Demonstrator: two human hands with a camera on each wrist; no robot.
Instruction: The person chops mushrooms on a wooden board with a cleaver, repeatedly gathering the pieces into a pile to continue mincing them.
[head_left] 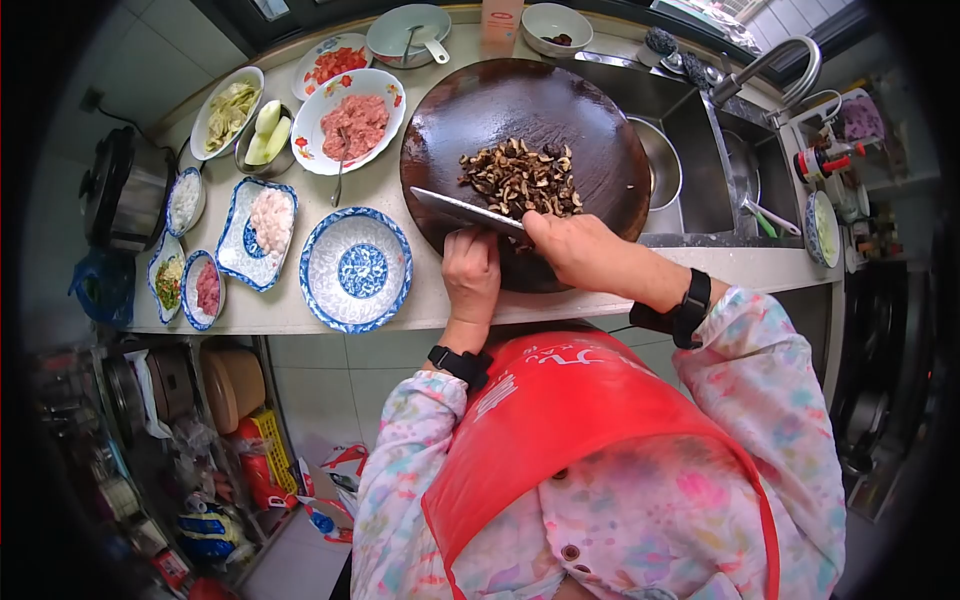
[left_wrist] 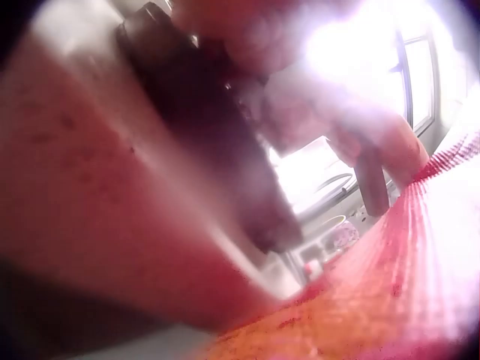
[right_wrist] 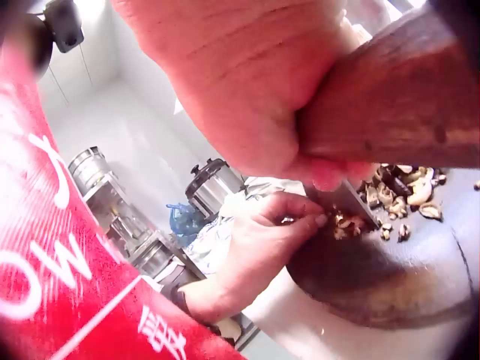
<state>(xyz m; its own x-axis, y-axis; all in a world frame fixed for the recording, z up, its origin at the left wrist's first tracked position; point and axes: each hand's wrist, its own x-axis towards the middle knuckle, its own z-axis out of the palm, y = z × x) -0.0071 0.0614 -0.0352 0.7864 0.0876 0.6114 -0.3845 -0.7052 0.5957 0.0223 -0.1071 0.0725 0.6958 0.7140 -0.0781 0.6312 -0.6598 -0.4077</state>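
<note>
A round dark wooden cutting board point(head_left: 590, 100) carries a heap of chopped brown mushrooms point(head_left: 520, 172). My right hand point(head_left: 588, 258) grips the cleaver's wooden handle point(right_wrist: 397, 97), and the blade point(head_left: 462, 210) points left across the board's near part. Close beside the blade, at the board's near edge, is my left hand point(head_left: 470, 270) with curled fingers. In the right wrist view the thumb and fingertips of that left hand point(right_wrist: 259, 236) pinch together at a few mushroom pieces point(right_wrist: 346, 226) by the blade. The left wrist view is blurred and shows mostly skin and a dark strap.
Left of the board lie an unused blue-patterned plate point(head_left: 318, 250), a bowl of minced meat point(head_left: 312, 148) with a spoon, and several smaller dishes of ingredients. A steel sink point(head_left: 690, 215) with a faucet point(head_left: 800, 60) adjoins on the right. A cooker point(head_left: 128, 190) stands far left.
</note>
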